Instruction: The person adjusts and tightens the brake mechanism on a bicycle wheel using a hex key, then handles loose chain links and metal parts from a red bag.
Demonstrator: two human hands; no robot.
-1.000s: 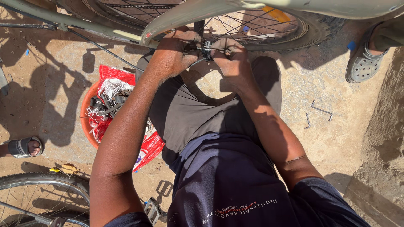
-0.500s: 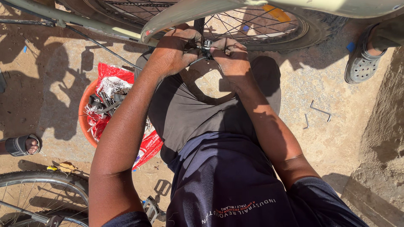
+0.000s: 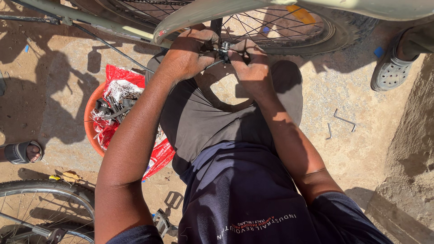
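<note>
Both my hands are up at a bicycle wheel point(image 3: 280, 27) under a pale mudguard point(image 3: 212, 11). My left hand point(image 3: 187, 52) and my right hand point(image 3: 248, 61) grip a small dark metal brake part point(image 3: 224, 50) between them, fingers closed around it, close to the spokes and the tyre. A thin cable point(image 3: 108, 45) runs from the left along the bicycle frame point(image 3: 104, 25) toward my hands. I squat, knees spread, below the wheel.
An orange bowl point(image 3: 88, 122) lined with a red plastic bag holds several metal parts by my left knee. Two bent metal keys point(image 3: 344, 121) lie on the sandy ground at right. A grey clog point(image 3: 389, 68), a sandalled foot point(image 3: 25, 151), another wheel point(image 3: 40, 208) and a pedal point(image 3: 162, 221) are around.
My hands stay on the brake part with slight finger shifts. The sandalled foot at the left edge has moved a little.
</note>
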